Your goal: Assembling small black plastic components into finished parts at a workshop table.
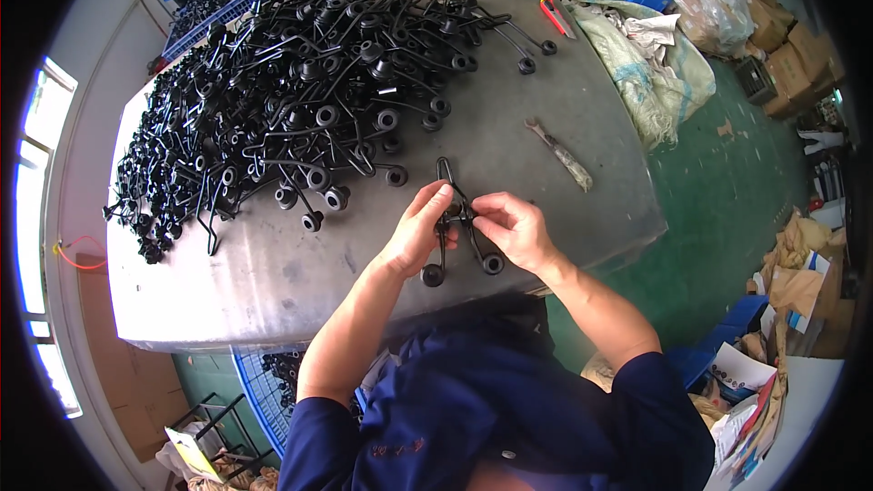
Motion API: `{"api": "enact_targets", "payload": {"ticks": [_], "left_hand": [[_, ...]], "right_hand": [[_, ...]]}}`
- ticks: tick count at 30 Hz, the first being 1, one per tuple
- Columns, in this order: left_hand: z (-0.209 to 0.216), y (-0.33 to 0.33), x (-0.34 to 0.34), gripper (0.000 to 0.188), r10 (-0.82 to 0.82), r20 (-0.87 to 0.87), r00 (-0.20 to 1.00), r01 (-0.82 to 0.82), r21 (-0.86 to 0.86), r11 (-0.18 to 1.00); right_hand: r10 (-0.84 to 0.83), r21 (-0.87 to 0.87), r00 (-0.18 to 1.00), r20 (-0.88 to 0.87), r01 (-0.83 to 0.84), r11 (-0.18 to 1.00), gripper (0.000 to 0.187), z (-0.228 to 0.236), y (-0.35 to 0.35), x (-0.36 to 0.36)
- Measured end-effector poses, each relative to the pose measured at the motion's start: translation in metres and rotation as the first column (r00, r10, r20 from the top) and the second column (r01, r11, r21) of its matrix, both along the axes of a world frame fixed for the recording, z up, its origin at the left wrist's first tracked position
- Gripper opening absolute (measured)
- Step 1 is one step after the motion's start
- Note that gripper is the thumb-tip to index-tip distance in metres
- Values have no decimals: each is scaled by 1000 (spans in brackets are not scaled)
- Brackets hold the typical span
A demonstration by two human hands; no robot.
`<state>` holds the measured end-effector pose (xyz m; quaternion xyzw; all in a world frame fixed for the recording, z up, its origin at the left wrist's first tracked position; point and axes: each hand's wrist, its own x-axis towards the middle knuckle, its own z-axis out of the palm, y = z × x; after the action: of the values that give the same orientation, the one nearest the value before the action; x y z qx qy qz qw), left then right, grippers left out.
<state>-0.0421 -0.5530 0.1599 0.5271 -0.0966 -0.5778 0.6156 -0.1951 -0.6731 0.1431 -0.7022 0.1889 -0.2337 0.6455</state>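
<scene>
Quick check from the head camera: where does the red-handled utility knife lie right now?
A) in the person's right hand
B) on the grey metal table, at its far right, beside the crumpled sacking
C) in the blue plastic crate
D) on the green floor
B: the red-handled utility knife lies on the grey metal table at its far right edge, beside the crumpled sacking, apart from both hands.
</scene>
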Motion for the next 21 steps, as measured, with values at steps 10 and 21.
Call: {"api": "enact_targets", "payload": {"ticks": [10,21], "left_hand": [[-10,1,-6,41,75,-278,958,-81,-12,997],[-13,4,-4,43,13,-317,948,-37,-70,997]], "right_hand": [[94,-182,993,70,-80,980,21,15,8,-1],[-135,-510,856,-499,-164,844,26,39,-56,-32]]}}
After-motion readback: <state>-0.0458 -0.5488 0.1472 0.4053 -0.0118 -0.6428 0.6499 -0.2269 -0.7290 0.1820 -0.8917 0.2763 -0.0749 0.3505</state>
